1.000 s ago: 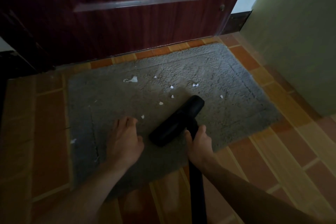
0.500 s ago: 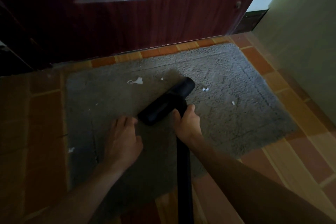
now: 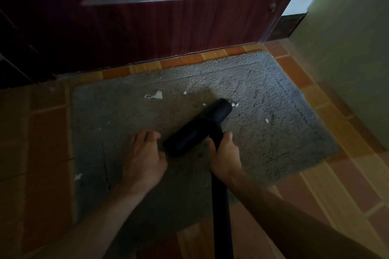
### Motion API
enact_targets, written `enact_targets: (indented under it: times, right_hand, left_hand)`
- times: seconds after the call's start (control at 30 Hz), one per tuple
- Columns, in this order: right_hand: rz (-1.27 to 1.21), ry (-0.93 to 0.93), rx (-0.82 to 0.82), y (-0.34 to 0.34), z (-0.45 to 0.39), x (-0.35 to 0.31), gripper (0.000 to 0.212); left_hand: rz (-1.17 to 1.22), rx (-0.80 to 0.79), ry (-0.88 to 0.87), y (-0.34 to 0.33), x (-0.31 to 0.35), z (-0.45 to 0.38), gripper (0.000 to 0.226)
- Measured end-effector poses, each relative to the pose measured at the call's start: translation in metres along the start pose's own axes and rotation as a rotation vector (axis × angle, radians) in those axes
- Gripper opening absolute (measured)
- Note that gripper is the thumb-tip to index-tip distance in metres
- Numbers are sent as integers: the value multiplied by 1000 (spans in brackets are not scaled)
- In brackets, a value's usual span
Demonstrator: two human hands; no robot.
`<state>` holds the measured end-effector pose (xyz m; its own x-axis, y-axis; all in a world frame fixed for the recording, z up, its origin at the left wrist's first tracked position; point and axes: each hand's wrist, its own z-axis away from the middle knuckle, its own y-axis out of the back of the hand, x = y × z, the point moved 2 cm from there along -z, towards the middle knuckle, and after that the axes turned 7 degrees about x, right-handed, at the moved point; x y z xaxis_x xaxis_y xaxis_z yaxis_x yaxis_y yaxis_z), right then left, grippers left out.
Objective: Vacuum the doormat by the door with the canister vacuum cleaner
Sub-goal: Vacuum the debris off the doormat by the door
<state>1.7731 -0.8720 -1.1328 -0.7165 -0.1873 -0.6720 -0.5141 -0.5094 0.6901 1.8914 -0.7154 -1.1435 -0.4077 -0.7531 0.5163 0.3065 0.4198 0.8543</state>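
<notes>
One grey doormat (image 3: 263, 132) lies on the tiled floor (image 3: 347, 185), its far edge just short of one dark red door (image 3: 157, 31). Both hands are over it.

The right hand (image 3: 226, 155) is wrapped around the black vacuum tube (image 3: 221, 216), fingers and thumb curled round it just behind the nozzle. The one black nozzle (image 3: 197, 128) sits on the mat directly ahead of this hand, set at a slant: its near end points toward the left hand, its far end reaches away to the right of the right hand.

The left hand (image 3: 145, 157) lies flat on the mat with fingers straight and slightly spread, pressing the pile and holding nothing. Its fingertips are just beside the near end of the nozzle.

About seven white scraps show. The largest scrap (image 3: 156, 95) lies well ahead of the left hand. Two small ones lie ahead of the nozzle, one pair (image 3: 234, 104) touches its far tip, and one scrap (image 3: 267, 120) sits beyond the right hand, to its right. One more scrap (image 3: 78, 176) lies to the left of the left hand, at the mat's edge.

One pale wall (image 3: 347, 59) stands far to the right of the right hand.
</notes>
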Motion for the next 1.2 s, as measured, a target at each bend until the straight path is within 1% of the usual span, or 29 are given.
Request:
enact_targets:
  times: [0.13,0.23,0.4,0.57,0.7,0.87,0.97,1.07,1.2]
  right_hand:
    - [-8,-26,-67,-19,40,3,23]
    - [-12,-45,-93,-32,52,-1,21]
    - [-23,64,-80,-48,28,-26,18]
    - [-19,99,-81,-61,4,-48,19]
    - [-13,98,-90,-76,-12,-66,21]
    - [8,158,-123,-92,-33,-91,29]
    - [30,169,-151,-101,-43,-102,36]
    - [35,166,-141,-100,-48,-101,41]
    - [11,170,-129,-90,-44,-93,37]
  left_hand:
    - [6,-5,40,3,-3,2,47]
    - [17,-1,63,6,-4,2,48]
    - [24,-7,67,11,-13,-8,46]
    - [-11,-21,96,12,-34,-31,41]
    - [-38,-75,61,12,-44,-57,49]
    - [-124,45,-42,12,-54,-72,54]
    - [-163,63,-58,12,-59,-78,58]
    - [-195,62,-124,10,-60,-87,59]
    - [-145,22,-121,8,-62,-87,63]
